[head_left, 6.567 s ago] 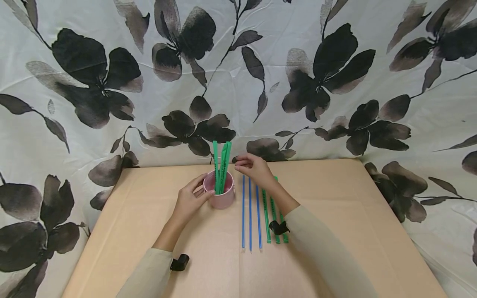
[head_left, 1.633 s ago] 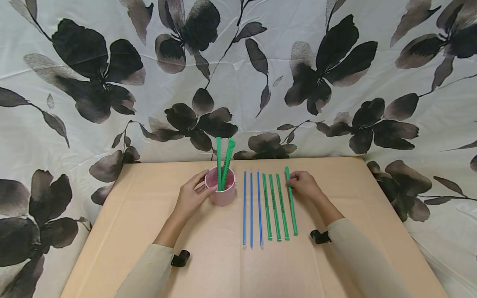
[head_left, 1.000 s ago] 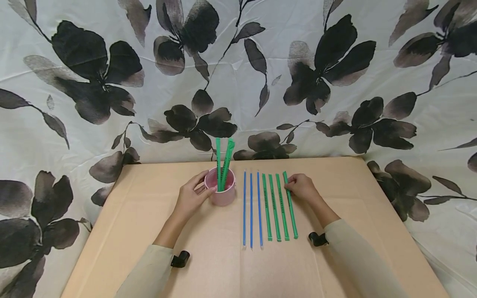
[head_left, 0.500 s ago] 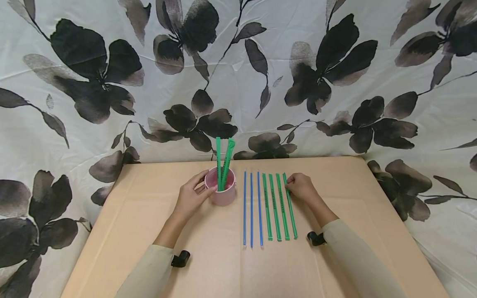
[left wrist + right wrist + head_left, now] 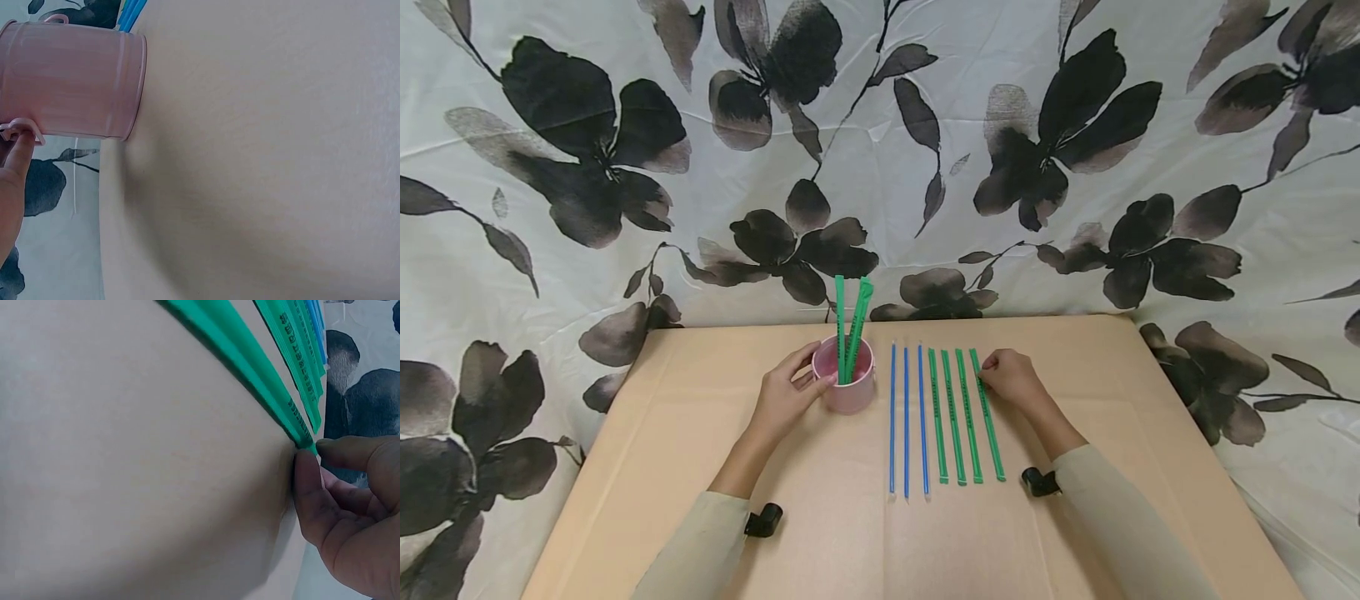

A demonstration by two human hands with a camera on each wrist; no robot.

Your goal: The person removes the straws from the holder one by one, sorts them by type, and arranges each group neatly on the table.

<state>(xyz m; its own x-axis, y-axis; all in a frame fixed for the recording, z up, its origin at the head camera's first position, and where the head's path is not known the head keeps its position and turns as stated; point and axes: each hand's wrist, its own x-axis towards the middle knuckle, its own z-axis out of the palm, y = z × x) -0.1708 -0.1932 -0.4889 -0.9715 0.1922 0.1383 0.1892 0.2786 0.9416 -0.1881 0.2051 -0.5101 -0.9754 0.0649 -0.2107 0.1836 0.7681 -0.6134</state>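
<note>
A person's right hand [image 5: 1011, 379] pinches a fourth green stick [image 5: 988, 425] near its far end, thumb and finger drawn narrow about the tip, at the right end of a row on the tan surface [image 5: 835, 517]. Over the last moments the stick slides back toward the person, its far end dropping from beyond its green neighbors to about level with them; in the past half second, its near end swings slightly outward. The row's far edge now appears nearly even, though this stick looks a touch more slanted than the three other green sticks [image 5: 954, 417] just beside it. Three slim blue sticks [image 5: 906, 421] make up the row's left side, nearest the pink cup [image 5: 850, 402]. The left hand [image 5: 784, 396], steady over the same moments, holds that cup upright, its fingers and thumb about the left side. More green sticks [image 5: 859, 321] stand in the cup, their exact number hard to tell.
</note>
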